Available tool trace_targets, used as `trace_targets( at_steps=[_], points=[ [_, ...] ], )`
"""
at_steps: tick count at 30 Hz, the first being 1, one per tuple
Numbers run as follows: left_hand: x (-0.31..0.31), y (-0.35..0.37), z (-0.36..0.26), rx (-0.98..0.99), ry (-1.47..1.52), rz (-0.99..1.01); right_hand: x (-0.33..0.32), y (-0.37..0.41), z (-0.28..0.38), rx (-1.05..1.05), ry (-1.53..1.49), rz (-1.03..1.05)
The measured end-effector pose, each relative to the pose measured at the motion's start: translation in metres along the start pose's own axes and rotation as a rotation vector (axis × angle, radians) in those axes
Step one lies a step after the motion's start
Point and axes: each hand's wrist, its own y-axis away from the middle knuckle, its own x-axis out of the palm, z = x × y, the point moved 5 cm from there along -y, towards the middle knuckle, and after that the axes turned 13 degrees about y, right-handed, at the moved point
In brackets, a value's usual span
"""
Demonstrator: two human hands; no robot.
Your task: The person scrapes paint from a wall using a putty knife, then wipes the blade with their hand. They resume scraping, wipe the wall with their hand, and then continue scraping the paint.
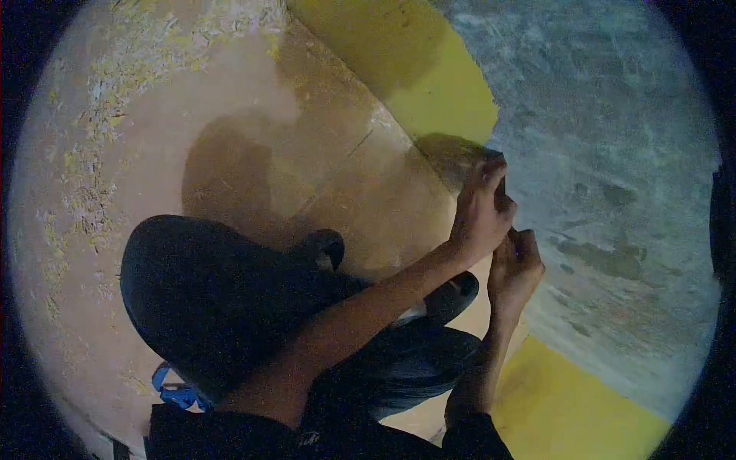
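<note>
Both of my hands are closed, one above the other, at the wall, right of my knees. My left hand (484, 216) is the upper one, its fingers curled round a dark flat tool (501, 184) that looks like a scraper. Just below it, my right hand (515, 270) wraps the lower part of the same tool; most of the handle is hidden by the fingers. The tool's upper end lies by the ragged edge of the yellow paint (452, 96), where it borders the bare grey-blue wall surface (598, 153).
Paint flakes (96, 153) litter the pinkish floor (153, 169) at the left. More yellow paint (575, 399) covers the lower wall at bottom right. My dark-clothed knee (199, 284) and dark shoes (452, 299) are close under my arms. A blue object (176, 391) shows at lower left.
</note>
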Motion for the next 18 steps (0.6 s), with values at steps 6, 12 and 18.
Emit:
trace_targets(
  at_steps=[6,12,18],
  points=[
    [-0.009,-0.006,0.007,-0.155,0.126,0.055,0.005,-0.004,0.014,-0.146,0.014,-0.011],
    [-0.005,-0.007,0.003,-0.142,0.050,0.022,-0.002,-0.009,0.017,-0.118,0.062,-0.001],
    [-0.004,-0.010,-0.007,0.021,0.169,-0.007,-0.009,-0.009,0.018,0.013,0.052,0.046]
  ],
)
